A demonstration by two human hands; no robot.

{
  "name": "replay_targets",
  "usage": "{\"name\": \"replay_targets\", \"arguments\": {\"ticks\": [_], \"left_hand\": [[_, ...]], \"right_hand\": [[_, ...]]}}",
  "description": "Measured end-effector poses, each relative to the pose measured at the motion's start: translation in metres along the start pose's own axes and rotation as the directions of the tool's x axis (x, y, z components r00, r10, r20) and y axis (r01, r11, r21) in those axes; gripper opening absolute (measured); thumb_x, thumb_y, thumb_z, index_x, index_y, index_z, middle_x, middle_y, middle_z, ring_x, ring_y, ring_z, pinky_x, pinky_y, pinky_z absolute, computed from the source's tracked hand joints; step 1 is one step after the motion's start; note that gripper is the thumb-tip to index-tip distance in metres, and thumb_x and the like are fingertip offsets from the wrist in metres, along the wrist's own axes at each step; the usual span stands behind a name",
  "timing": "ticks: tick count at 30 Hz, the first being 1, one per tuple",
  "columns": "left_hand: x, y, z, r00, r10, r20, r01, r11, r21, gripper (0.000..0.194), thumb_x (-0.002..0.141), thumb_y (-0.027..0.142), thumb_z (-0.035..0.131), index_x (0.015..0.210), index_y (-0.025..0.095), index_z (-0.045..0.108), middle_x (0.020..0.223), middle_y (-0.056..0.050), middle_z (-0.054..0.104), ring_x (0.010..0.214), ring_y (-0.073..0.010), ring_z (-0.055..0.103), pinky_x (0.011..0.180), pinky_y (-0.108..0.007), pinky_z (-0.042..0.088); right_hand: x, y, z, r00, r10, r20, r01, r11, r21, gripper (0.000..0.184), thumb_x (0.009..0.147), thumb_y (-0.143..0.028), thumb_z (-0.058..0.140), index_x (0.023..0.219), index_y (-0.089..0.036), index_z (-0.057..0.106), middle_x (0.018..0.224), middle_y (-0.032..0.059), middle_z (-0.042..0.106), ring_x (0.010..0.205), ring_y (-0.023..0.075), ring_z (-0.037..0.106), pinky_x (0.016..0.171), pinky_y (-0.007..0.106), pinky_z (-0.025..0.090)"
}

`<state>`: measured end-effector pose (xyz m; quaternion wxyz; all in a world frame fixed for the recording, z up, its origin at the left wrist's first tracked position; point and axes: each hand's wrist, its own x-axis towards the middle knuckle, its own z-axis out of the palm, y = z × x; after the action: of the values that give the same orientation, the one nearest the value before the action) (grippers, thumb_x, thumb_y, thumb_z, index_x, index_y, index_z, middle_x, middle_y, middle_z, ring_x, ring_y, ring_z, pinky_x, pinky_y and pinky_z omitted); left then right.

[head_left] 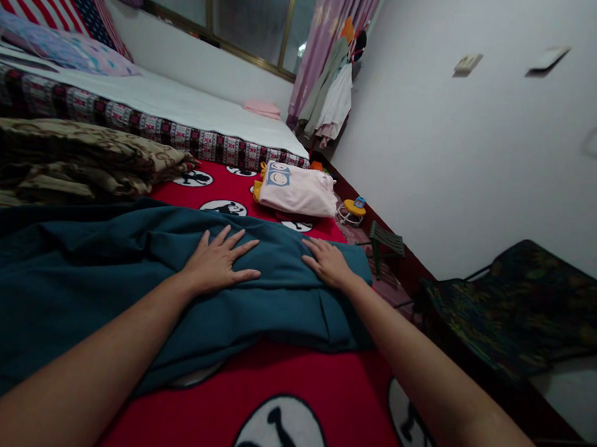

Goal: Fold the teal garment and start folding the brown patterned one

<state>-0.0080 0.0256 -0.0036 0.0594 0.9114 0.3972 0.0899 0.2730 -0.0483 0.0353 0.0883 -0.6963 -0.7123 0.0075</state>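
A dark teal garment (76, 272) lies spread across a red blanket (270, 382) printed with white circles and black figures. My left hand (219, 263) rests flat on the teal cloth with fingers spread. My right hand (329, 262) also lies flat on it, near the cloth's right edge, fingers stretched out. Neither hand holds anything.
Folded pink and yellow clothes (295, 188) sit farther along the red blanket. A folded brown patterned quilt (82, 159) lies at the left. A dark folding chair (514, 301) stands at the right by the white wall. Clothes hang by the purple curtain (330, 92).
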Motion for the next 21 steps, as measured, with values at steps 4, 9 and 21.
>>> {"name": "replay_targets", "arguments": {"ticks": [4, 9, 21], "left_hand": [[-0.002, 0.000, 0.002, 0.999, 0.023, -0.031, -0.023, 1.000, 0.003, 0.078, 0.083, 0.078, 0.037, 0.149, 0.037, 0.032, 0.159, -0.006, 0.026, 0.147, -0.0366, 0.015, 0.111, -0.066, 0.010], [-0.004, 0.001, 0.001, 0.998, 0.020, -0.056, -0.020, 1.000, 0.002, 0.077, 0.084, 0.075, 0.038, 0.149, 0.035, 0.034, 0.157, -0.008, 0.029, 0.146, -0.0352, 0.018, 0.112, -0.063, 0.012], [-0.018, 0.006, -0.007, 0.999, 0.041, 0.032, -0.038, 0.995, -0.095, 0.078, 0.088, 0.066, 0.044, 0.152, 0.026, 0.027, 0.160, -0.015, 0.017, 0.148, -0.0339, 0.010, 0.115, -0.058, 0.012]], "right_hand": [[-0.025, 0.013, 0.006, 0.979, 0.131, 0.159, -0.125, 0.991, -0.046, 0.052, 0.100, -0.046, 0.032, 0.149, -0.029, 0.033, 0.158, 0.0127, 0.027, 0.143, 0.0274, 0.028, 0.110, 0.058, 0.027], [-0.059, -0.020, -0.015, 0.996, -0.032, -0.081, 0.033, 0.999, 0.014, 0.044, 0.095, -0.043, 0.048, 0.131, -0.019, 0.056, 0.149, 0.0155, 0.041, 0.137, 0.0241, 0.039, 0.113, 0.048, 0.027], [-0.127, -0.083, 0.025, 0.942, -0.314, 0.119, 0.310, 0.949, 0.046, 0.083, 0.072, -0.010, 0.047, 0.152, -0.022, 0.027, 0.161, 0.0113, 0.016, 0.149, 0.0255, 0.012, 0.114, 0.057, 0.022]]}}
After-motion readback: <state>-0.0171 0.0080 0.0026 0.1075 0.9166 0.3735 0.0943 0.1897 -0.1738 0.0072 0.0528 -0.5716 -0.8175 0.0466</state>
